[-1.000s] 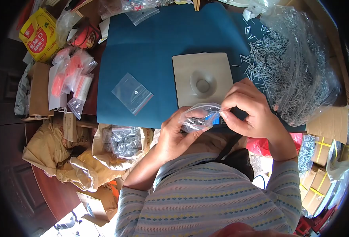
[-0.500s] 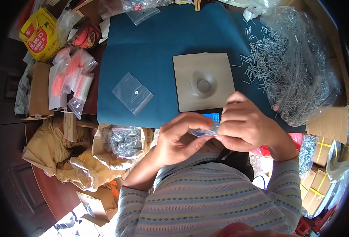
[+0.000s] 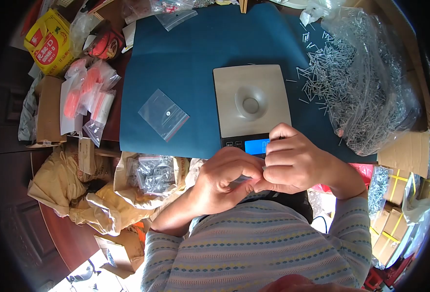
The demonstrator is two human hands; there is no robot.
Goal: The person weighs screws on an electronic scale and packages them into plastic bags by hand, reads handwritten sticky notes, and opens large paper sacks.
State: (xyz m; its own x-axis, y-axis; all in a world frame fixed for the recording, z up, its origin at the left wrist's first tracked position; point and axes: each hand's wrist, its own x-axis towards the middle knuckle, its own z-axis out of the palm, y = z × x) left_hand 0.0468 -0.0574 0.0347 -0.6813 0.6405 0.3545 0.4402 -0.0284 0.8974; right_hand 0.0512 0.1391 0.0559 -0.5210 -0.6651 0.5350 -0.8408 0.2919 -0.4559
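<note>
My left hand (image 3: 224,181) and my right hand (image 3: 296,161) meet in front of my body, just below a kitchen scale (image 3: 229,87). Between them is a small clear plastic bag (image 3: 237,182), mostly covered by my fingers. The left thumb and fingers curl around it, and the right fingers pinch its edge. Nothing lies on the scale's plate. Its lit blue display (image 3: 256,146) is partly hidden by my right hand. Flat on the blue mat (image 3: 185,63), to the left, lies a clear zip bag (image 3: 157,119) with a small white dot.
Loose screws or nails (image 3: 319,73) spill from a large plastic bag (image 3: 385,92) at the right. Left are packets of pinkish items (image 3: 91,80) and a yellow box (image 3: 49,41). An open paper sack (image 3: 122,170) below the mat holds filled bags (image 3: 155,175).
Both hands have moved slightly down toward my body, baring more of the scale's display and buttons. The small bag is now more hidden by my fingers.
</note>
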